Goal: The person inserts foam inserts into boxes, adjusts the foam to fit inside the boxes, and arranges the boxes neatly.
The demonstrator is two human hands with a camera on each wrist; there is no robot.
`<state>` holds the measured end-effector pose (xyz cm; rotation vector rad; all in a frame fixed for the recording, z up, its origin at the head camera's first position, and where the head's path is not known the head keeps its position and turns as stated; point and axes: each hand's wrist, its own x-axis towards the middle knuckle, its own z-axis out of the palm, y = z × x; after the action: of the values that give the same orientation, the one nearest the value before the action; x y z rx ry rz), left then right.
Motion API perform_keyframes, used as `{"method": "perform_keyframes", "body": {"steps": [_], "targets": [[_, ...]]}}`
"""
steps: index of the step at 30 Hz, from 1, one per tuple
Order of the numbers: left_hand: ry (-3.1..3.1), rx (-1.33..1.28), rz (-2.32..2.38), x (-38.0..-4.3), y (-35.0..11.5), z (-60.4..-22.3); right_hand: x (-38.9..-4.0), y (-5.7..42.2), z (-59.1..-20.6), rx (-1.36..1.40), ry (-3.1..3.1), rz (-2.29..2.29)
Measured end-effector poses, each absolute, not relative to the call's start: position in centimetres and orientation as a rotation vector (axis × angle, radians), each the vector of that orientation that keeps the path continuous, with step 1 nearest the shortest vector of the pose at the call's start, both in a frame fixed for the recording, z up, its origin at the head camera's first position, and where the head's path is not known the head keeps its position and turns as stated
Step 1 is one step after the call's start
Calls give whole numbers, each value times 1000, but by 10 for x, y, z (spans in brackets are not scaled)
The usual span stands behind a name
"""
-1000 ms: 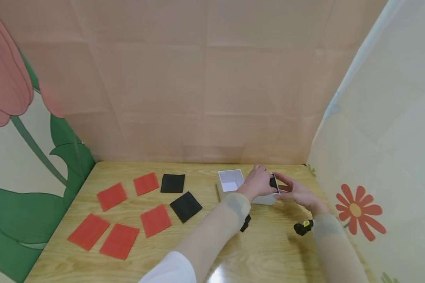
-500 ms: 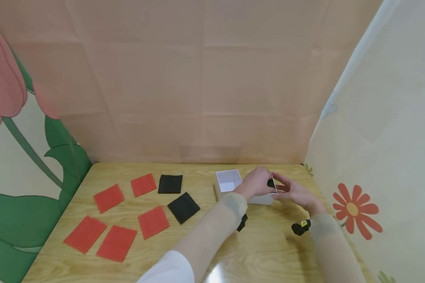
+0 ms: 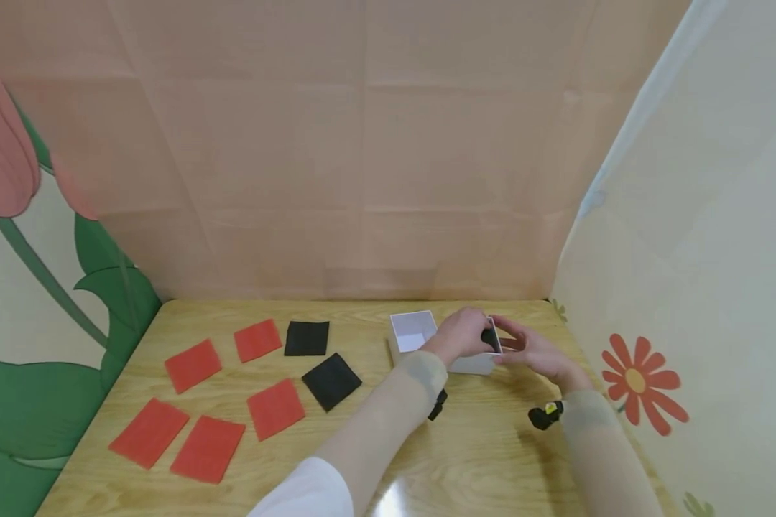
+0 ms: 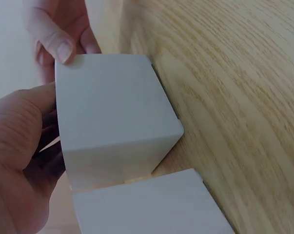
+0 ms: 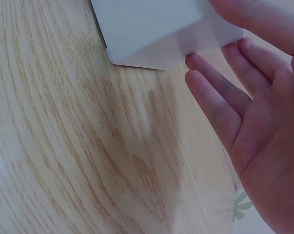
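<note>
Two white open-topped boxes stand side by side toward the back right: a left box (image 3: 414, 337) and a right box (image 3: 476, 365). My left hand (image 3: 459, 334) reaches over the rim of the right box with its fingers down inside, where they are mostly hidden. A black square (image 3: 493, 337) shows in that box beside these fingers; whether they pinch it I cannot tell. Holding the right box by its near right corner, my right hand (image 5: 264, 97) has its thumb on the front wall and fingertips against the side wall.
Several red squares (image 3: 275, 409) lie flat on the left part of the wooden table (image 3: 478, 445). Between them and the boxes are two black squares (image 3: 332, 381). A flowered sheet (image 3: 705, 287) rises along the right edge, a plain pinkish one (image 3: 362, 158) behind.
The whole scene shifts slightly left as the head turns. The left hand stays in the right box, sunk a little lower against the rim. The right hand keeps its hold.
</note>
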<state>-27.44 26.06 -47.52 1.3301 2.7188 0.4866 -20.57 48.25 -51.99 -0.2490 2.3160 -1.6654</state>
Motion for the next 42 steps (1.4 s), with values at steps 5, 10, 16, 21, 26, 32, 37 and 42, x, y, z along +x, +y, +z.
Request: {"method": "perform_keyframes", "body": {"steps": [5, 10, 16, 21, 26, 32, 37, 42], "targets": [[2655, 1401, 459, -282, 249, -466, -207, 484, -521, -241, 2331, -1666], [2625, 1458, 362, -287, 240, -457, -205, 490, -523, -227, 2358, -1655], [2656, 1514, 231, -287, 237, -455, -204, 490, -522, -209, 2360, -1653], [2663, 1464, 234, -289, 235, -459, -205, 489, -522, -180, 2352, -1643], [2677, 1417, 243, -291, 235, -461, -206, 490, -525, -180, 2351, -1651], [2705, 1398, 251, -291, 238, -464, -206, 490, -525, -165, 2362, -1649], [2722, 1382, 257, -292, 240, -468, -206, 488, -525, -163, 2360, -1656], [2721, 1401, 256, -292, 241, -469, -206, 490, -526, -151, 2362, -1651]]}}
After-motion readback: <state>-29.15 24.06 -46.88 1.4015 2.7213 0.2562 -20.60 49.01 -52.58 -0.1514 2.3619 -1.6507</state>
